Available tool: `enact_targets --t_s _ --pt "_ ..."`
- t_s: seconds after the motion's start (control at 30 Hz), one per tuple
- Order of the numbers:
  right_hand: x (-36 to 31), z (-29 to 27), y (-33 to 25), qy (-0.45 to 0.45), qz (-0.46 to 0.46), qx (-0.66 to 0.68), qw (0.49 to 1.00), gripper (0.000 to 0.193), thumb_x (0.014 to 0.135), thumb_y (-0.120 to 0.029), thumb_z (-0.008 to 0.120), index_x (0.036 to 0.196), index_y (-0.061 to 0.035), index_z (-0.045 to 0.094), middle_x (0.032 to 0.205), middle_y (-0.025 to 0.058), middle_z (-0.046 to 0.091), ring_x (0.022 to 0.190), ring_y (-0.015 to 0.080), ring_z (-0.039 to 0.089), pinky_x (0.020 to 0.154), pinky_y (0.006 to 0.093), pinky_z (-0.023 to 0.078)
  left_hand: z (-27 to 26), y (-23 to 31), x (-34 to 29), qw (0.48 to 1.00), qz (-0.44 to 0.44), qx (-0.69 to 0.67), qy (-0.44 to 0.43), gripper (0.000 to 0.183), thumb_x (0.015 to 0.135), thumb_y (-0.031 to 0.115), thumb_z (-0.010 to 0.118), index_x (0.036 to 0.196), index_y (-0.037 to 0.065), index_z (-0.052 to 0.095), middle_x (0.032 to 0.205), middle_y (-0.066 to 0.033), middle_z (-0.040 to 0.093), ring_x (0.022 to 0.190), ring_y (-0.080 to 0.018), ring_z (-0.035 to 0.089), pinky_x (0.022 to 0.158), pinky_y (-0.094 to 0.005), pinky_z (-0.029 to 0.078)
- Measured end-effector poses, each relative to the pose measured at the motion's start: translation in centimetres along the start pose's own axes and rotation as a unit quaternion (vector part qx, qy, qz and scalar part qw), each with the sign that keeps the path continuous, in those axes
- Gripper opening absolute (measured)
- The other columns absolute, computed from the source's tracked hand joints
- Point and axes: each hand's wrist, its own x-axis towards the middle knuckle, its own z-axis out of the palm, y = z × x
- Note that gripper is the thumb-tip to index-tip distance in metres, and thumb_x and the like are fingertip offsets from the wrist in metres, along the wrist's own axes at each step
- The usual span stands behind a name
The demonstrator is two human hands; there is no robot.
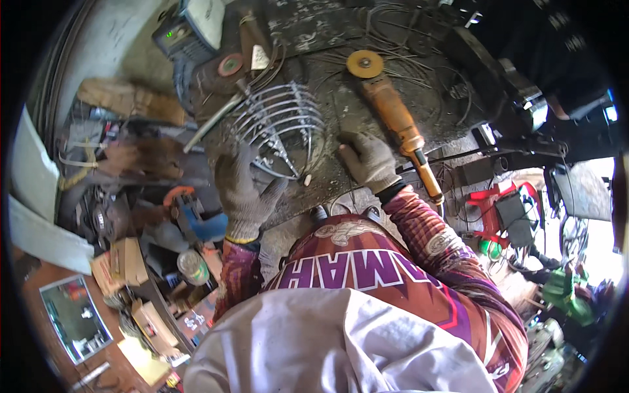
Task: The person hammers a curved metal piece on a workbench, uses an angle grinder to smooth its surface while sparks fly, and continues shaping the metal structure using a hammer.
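Note:
A curved cage of welded metal rods (278, 121) lies on the dark workbench (334, 187). My left hand (244, 190), in a grey knit glove, is at the cage's left side with its fingers stretched out and thumb apart; whether the fingertips touch the rods I cannot tell. To the right of the cage, my gloved right hand (370, 160) rests at the bench, fingers loosely bent, thumb apart, nothing seen in it. Just beyond it lies an orange angle grinder (393, 114) with a yellowish disc (365, 63). A small pale piece (307, 180) sits by the cage's near tip.
A hammer (219, 118) lies left of the cage, close to a loose grinding disc (230, 65). A welding machine (190, 29) stands at the far left. Loose rods and cables (406, 62) spread behind the grinder. A red plastic chair (488, 209) stands at the right.

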Motion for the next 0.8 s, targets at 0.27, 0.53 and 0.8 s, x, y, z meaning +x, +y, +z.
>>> enact_targets --t_s 0.27,0.53,0.8 --pt "-0.4 -0.1 0.2 0.007 0.018 -0.001 1.0 0.032 0.095 -0.033 0.062 0.113 -0.0082 0.07 0.099 0.0212 0.069 0.094 0.0423 0.067 0.081 0.049 0.054 1.0 -4.3 -5.4 0.977 -0.183 0.014 0.103 0.059 0.09 0.024 0.073 0.139 -0.001 0.052 0.126 -0.0224 0.062 0.112 -0.0397 0.062 0.096 -0.0467 0.048" --pt "-0.5 -0.5 0.1 0.017 -0.001 0.008 1.0 0.031 0.092 -0.03 0.063 0.113 -0.0082 0.07 0.1 0.0208 0.069 0.095 0.0421 0.067 0.082 0.0488 0.054 1.2 -5.7 -7.2 0.943 -0.258 0.207 -0.039 0.048 0.093 0.026 0.066 0.133 0.002 0.056 0.129 -0.0229 0.061 0.117 -0.0429 0.059 0.097 -0.0495 0.048" --pt "-0.5 0.2 1.1 0.015 -0.001 -0.001 1.0 0.034 0.092 -0.033 0.063 0.115 -0.0091 0.068 0.099 0.0211 0.068 0.093 0.0424 0.067 0.081 0.0502 0.054 1.6 -4.9 -6.3 0.939 -0.273 0.198 -0.071 0.044 0.095 0.03 0.063 0.127 0.001 0.059 0.129 -0.0238 0.061 0.119 -0.0424 0.058 0.098 -0.0483 0.048"
